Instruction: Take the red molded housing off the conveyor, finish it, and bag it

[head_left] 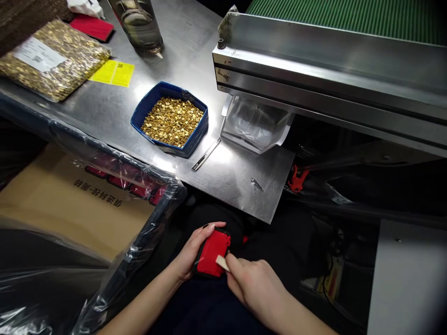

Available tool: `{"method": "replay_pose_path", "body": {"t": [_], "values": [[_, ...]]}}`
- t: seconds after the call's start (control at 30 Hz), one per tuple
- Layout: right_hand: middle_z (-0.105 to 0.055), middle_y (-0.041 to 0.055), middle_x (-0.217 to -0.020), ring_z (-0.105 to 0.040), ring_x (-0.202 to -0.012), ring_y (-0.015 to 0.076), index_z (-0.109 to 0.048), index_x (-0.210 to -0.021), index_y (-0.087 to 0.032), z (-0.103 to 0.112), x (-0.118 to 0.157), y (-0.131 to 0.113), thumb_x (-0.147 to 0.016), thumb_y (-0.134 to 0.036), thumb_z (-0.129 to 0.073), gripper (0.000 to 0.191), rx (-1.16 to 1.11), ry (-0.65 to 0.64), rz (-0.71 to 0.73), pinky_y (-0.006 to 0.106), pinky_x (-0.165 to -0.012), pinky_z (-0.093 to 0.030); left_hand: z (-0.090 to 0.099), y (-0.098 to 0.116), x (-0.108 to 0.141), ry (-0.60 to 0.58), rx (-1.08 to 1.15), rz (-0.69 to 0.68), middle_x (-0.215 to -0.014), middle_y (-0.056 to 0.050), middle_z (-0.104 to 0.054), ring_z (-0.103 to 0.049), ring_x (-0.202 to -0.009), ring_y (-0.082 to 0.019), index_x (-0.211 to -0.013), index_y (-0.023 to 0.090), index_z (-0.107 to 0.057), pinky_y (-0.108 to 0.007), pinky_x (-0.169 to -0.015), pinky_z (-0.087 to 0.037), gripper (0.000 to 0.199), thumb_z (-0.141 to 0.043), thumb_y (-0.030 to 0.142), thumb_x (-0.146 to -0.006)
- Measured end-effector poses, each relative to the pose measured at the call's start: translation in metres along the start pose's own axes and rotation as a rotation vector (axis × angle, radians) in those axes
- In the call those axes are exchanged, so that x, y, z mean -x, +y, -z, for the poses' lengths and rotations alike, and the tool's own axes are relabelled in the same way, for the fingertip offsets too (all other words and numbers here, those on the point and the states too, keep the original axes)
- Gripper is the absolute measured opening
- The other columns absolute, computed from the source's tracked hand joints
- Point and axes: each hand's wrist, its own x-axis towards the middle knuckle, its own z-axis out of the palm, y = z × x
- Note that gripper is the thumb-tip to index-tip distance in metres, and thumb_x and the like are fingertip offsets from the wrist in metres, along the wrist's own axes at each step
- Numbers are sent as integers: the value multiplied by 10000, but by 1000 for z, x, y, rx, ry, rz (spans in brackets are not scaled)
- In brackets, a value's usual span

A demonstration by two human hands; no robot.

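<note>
My left hand [195, 249] is wrapped around the left side of a small red block with a black edge [211, 251], held low over my lap. Between the fingers of my right hand [253, 281] is a flat, pale stick [222, 263], perhaps wooden. Its tip lies over the red face near the lower right edge; I cannot tell whether it presses on it. Beyond my hands, on the metal table [223, 186], a blue bin [139, 109] holds many small gold-coloured metal pieces [172, 121]. Beside it lies a utility knife [206, 154], and nearer the corner a nail clipper [256, 184].
A green-belted conveyor with a metal side rail [314, 74] spans the upper right. Under its end sits a clear plastic-lined tray [256, 123]. A bag of gold pieces [56, 60], a yellow label [113, 73] and a bottle [139, 23] stand left. A plastic-lined crate [139, 242] holds cardboard.
</note>
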Motion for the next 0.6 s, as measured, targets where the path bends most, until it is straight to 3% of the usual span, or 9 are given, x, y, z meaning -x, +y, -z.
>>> {"method": "replay_pose_path", "body": {"t": [0.17, 0.6], "values": [[-768, 7, -859, -762, -692, 221, -512, -1125, -240, -8, 2, -9, -1079, -257, -384, 137, -54, 42, -123, 329, -530, -308, 1, 0, -2, 15, -30, -30, -1046, -147, -755, -689, -979, -323, -1278, 156, -690, -365, -844, -546, 552, -658, 593, -941], [-776, 23, -854, -755, -667, 214, -533, -1102, -226, 4, -11, -15, -1064, -223, -421, 119, -41, 21, -149, 312, -521, -289, -1, 5, -3, 24, 75, 41, -1073, -167, -764, -721, -935, -312, -1253, 139, -696, -353, -796, -585, 545, -664, 585, -942]]}}
